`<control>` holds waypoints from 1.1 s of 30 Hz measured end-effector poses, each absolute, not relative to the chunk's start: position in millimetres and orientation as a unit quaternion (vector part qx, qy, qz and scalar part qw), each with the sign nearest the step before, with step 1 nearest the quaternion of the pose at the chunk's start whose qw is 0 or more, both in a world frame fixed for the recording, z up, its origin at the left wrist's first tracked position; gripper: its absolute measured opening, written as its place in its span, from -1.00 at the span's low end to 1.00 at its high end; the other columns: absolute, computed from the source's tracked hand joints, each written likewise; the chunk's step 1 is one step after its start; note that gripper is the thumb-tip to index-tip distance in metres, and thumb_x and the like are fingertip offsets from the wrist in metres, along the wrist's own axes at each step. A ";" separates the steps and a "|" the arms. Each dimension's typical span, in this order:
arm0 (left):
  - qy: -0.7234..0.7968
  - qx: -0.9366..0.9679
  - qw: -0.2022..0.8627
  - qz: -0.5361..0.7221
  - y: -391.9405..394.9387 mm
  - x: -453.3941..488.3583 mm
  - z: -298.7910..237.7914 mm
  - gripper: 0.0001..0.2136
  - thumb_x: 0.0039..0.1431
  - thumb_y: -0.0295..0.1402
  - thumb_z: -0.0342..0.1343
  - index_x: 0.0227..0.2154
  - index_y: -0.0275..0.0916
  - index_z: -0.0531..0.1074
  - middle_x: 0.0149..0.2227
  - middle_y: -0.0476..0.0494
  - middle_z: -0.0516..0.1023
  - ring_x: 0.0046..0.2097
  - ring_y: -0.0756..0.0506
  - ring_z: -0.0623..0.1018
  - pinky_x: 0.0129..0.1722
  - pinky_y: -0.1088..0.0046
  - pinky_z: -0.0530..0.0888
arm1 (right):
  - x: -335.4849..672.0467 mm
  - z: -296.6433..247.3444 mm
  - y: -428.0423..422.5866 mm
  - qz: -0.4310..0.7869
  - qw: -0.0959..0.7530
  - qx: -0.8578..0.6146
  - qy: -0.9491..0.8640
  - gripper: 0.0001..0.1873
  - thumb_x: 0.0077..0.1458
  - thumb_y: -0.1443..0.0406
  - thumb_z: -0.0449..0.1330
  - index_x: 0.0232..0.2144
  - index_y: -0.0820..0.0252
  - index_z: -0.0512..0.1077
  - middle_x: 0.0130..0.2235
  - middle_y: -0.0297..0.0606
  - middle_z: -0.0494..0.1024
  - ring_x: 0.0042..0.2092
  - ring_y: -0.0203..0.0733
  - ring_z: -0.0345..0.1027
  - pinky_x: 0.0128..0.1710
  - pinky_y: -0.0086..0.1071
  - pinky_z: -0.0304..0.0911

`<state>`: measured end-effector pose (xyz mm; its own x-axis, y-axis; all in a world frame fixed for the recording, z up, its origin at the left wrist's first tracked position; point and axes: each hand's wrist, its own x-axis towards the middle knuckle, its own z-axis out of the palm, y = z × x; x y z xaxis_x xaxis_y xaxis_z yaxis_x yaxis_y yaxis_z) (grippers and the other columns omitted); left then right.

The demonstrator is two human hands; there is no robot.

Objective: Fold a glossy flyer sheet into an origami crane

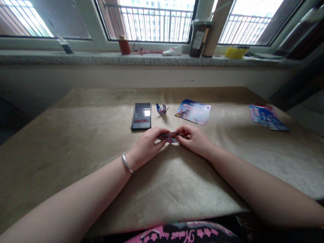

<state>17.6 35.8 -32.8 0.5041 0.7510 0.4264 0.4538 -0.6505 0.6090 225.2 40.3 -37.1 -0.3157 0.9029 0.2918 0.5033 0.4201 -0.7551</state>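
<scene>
Between my two hands is a small piece of folded printed paper [172, 137], dark reddish on top with a pale lower edge. My left hand [150, 141] pinches its left end between thumb and fingers. At the right end, my right hand [194, 139] grips it in the same way, with the fingertips curled over the paper. Just beyond my hands stands a folded paper crane [162, 109] in blue, white and red. A phone [141, 116] lies left of the crane, its screen partly blurred out. Printed paper sheets [193, 112] lie in a stack to the crane's right.
More printed papers [267, 116] lie fanned at the table's right side. A tan cloth covers the table [76, 141]. Along the stone windowsill [152, 60] stand a red container [124, 45], a dark lidded jar [199, 38] and a yellow object [236, 52].
</scene>
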 end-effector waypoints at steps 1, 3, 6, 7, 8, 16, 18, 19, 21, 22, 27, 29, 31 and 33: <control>0.354 0.842 0.206 0.350 35.4 17.8 -31.2 -0.83 0.18 -0.42 0.10 -0.16 -0.23 0.39 -0.20 -0.12 0.51 -0.17 -0.05 0.51 -0.16 0.37 0.47 | 225.3 -36.1 39.7 0.266 0.369 -0.453 -0.766 -0.93 -0.01 0.39 0.15 -0.39 0.20 0.43 -0.40 -0.31 0.46 -0.37 -0.29 0.32 -0.38 -0.41 0.26; 0.347 0.846 0.194 0.355 34.3 18.1 -28.5 -0.84 0.17 -0.43 0.09 -0.18 -0.23 0.40 -0.21 -0.12 0.49 -0.18 -0.05 0.50 -0.16 0.38 0.47 | 225.7 -34.0 37.8 0.237 0.386 -0.432 -0.779 -0.93 -0.02 0.41 0.15 -0.42 0.18 0.41 -0.40 -0.31 0.44 -0.34 -0.28 0.32 -0.36 -0.41 0.27; 0.343 0.850 0.185 0.355 33.5 18.8 -26.4 -0.84 0.15 -0.50 0.06 -0.20 -0.24 0.41 -0.20 -0.14 0.47 -0.16 -0.05 0.48 -0.13 0.38 0.46 | 227.3 -31.1 34.7 0.196 0.394 -0.415 -0.796 -0.91 -0.03 0.43 0.14 -0.46 0.15 0.38 -0.37 -0.32 0.42 -0.31 -0.27 0.33 -0.34 -0.41 0.29; 0.343 0.851 0.181 0.354 33.6 18.9 -26.2 -0.84 0.14 -0.52 0.05 -0.22 -0.24 0.42 -0.20 -0.14 0.47 -0.16 -0.05 0.47 -0.12 0.37 0.45 | 227.9 -30.4 33.8 0.183 0.389 -0.412 -0.803 -0.90 -0.04 0.44 0.14 -0.46 0.14 0.38 -0.35 -0.31 0.43 -0.29 -0.27 0.33 -0.31 -0.40 0.30; 0.343 0.854 0.176 0.349 33.8 19.0 -26.2 -0.84 0.13 -0.53 0.04 -0.24 -0.24 0.42 -0.20 -0.13 0.48 -0.16 -0.05 0.47 -0.12 0.37 0.44 | 228.4 -29.8 33.2 0.170 0.382 -0.411 -0.810 -0.89 -0.05 0.44 0.15 -0.45 0.14 0.38 -0.31 -0.30 0.44 -0.27 -0.26 0.34 -0.28 -0.38 0.31; 0.368 0.903 0.080 0.207 33.3 19.0 -27.9 -0.75 -0.02 -0.60 0.03 -0.30 -0.20 0.46 -0.26 -0.08 0.51 -0.15 -0.13 0.42 -0.02 0.23 0.33 | 228.1 -27.8 31.7 0.124 0.257 -0.358 -0.889 -0.82 -0.11 0.48 0.15 -0.43 0.13 0.40 -0.14 -0.26 0.51 -0.10 -0.15 0.35 -0.10 -0.28 0.27; 0.359 0.911 0.073 0.191 31.7 19.4 -27.5 -0.74 -0.01 -0.58 0.02 -0.27 -0.20 0.46 -0.24 -0.10 0.49 -0.13 -0.13 0.41 0.00 0.23 0.31 | 227.7 -27.8 32.3 0.137 0.237 -0.353 -0.895 -0.82 -0.14 0.48 0.16 -0.43 0.14 0.40 -0.16 -0.26 0.53 -0.11 -0.15 0.35 -0.10 -0.27 0.27; 0.355 0.914 0.072 0.185 30.8 19.5 -26.9 -0.74 -0.01 -0.56 0.03 -0.26 -0.20 0.46 -0.24 -0.10 0.49 -0.13 -0.14 0.41 0.00 0.23 0.31 | 227.7 -27.9 32.9 0.144 0.232 -0.351 -0.896 -0.82 -0.14 0.48 0.17 -0.43 0.14 0.40 -0.17 -0.25 0.53 -0.12 -0.15 0.36 -0.10 -0.27 0.27; 0.352 0.916 0.074 0.176 29.3 19.6 -25.2 -0.76 -0.01 -0.53 0.05 -0.25 -0.21 0.46 -0.24 -0.11 0.48 -0.13 -0.14 0.40 0.00 0.24 0.30 | 228.5 -28.0 34.5 0.151 0.229 -0.342 -0.899 -0.84 -0.12 0.46 0.18 -0.43 0.15 0.41 -0.18 -0.25 0.54 -0.13 -0.16 0.36 -0.10 -0.27 0.27; 0.353 0.916 0.076 0.172 28.6 19.7 -24.1 -0.78 0.01 -0.50 0.05 -0.25 -0.22 0.47 -0.24 -0.12 0.47 -0.13 -0.14 0.40 0.00 0.24 0.30 | 229.2 -27.8 35.3 0.152 0.229 -0.334 -0.902 -0.86 -0.11 0.44 0.19 -0.42 0.15 0.41 -0.18 -0.24 0.54 -0.14 -0.17 0.37 -0.10 -0.27 0.27; 0.355 0.916 0.074 0.173 26.2 20.7 -19.7 -0.84 0.16 -0.31 0.04 -0.29 -0.22 0.48 -0.27 -0.14 0.46 -0.16 -0.14 0.40 -0.03 0.23 0.31 | 232.7 -23.7 37.5 0.161 0.222 -0.306 -0.912 -0.92 -0.02 0.36 0.19 -0.39 0.14 0.45 -0.16 -0.23 0.54 -0.11 -0.16 0.37 -0.05 -0.24 0.26; 0.352 0.917 0.069 0.175 26.2 21.2 -19.3 -0.83 0.19 -0.29 0.03 -0.29 -0.21 0.48 -0.28 -0.14 0.46 -0.17 -0.13 0.40 -0.04 0.24 0.31 | 232.8 -22.6 37.5 0.168 0.222 -0.311 -0.909 -0.91 0.03 0.38 0.15 -0.40 0.14 0.46 -0.16 -0.24 0.55 -0.11 -0.17 0.38 -0.04 -0.24 0.26; 0.348 0.918 0.065 0.177 26.8 21.2 -19.8 -0.84 0.19 -0.28 0.04 -0.31 -0.21 0.48 -0.28 -0.14 0.47 -0.18 -0.12 0.40 -0.06 0.25 0.32 | 231.8 -23.2 37.8 0.166 0.227 -0.317 -0.906 -0.87 0.07 0.40 0.11 -0.40 0.15 0.46 -0.17 -0.24 0.56 -0.12 -0.18 0.38 -0.03 -0.25 0.26; 0.333 0.923 0.065 0.183 27.7 20.7 -21.1 -0.86 0.19 -0.30 0.05 -0.31 -0.20 0.49 -0.28 -0.13 0.49 -0.18 -0.11 0.41 -0.06 0.27 0.32 | 230.6 -25.2 38.5 0.160 0.233 -0.321 -0.904 -0.88 0.07 0.39 0.12 -0.41 0.15 0.46 -0.19 -0.25 0.56 -0.13 -0.19 0.39 -0.04 -0.25 0.26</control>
